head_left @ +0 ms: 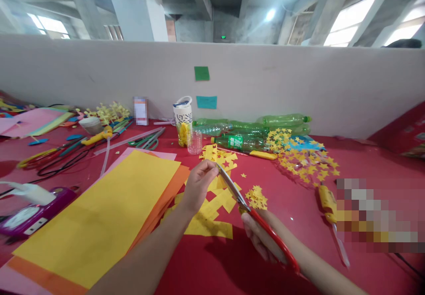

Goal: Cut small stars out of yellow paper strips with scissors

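Note:
My right hand (262, 233) is wrapped round the red handles of a pair of scissors (237, 194), whose blades point up and left. The blade tips meet the fingertips of my left hand (199, 182), which are pinched together; what they hold is too small to make out. Beneath my hands lie cut yellow paper pieces (212, 229), some with star-shaped holes. Beside the blades sits a small pile of yellow stars (256, 197). Left of my left hand is a stack with a yellow sheet (102, 215) on top of orange and pink ones.
Green plastic bottles (242, 141) lie along the partition (99, 69), near a white cup (182, 118). More stars (308, 160) are heaped at right, by a yellow glue gun (327, 202). A purple power strip (40, 217) and another glue gun (98, 136) are at left.

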Action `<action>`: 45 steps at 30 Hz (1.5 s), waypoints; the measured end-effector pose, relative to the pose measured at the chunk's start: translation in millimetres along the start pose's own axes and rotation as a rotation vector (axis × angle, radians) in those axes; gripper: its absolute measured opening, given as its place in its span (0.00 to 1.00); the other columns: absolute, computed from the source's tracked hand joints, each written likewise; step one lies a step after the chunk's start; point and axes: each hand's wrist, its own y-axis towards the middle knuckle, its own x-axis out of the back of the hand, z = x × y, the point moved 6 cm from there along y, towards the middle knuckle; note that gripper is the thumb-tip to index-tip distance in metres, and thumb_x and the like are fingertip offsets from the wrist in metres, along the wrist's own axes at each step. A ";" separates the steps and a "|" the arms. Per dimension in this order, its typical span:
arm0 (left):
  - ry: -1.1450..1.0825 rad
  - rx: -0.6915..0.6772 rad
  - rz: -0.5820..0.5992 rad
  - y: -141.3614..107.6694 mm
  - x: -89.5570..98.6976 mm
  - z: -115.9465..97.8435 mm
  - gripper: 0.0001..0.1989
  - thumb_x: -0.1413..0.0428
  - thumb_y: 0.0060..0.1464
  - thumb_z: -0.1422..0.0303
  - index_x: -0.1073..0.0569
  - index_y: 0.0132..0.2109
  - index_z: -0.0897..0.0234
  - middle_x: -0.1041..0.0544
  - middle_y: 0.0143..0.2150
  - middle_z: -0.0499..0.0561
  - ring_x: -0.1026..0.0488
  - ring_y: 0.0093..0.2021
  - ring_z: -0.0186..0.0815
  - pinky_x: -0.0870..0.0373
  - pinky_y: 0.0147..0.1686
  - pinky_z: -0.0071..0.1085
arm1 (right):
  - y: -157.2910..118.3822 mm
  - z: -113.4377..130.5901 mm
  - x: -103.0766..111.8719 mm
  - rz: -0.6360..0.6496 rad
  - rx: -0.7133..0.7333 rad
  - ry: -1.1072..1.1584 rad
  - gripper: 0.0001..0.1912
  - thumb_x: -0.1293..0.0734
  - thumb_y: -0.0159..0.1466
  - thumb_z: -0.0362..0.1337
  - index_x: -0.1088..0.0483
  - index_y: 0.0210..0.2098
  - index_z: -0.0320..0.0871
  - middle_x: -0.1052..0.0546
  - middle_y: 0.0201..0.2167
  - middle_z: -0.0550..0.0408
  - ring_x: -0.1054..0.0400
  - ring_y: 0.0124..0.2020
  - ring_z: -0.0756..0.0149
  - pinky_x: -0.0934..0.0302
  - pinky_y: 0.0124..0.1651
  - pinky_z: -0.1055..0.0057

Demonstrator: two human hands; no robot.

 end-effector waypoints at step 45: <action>0.220 0.190 0.309 -23.6 -42.0 34.6 0.05 0.47 0.50 0.67 0.28 0.34 0.63 0.30 0.32 0.49 0.35 0.32 0.32 0.40 0.30 0.27 | 12.5 3.8 69.1 -0.500 0.149 0.109 0.13 0.36 0.52 0.39 0.42 0.15 0.42 0.40 0.07 0.65 0.46 0.09 0.77 0.53 0.12 0.81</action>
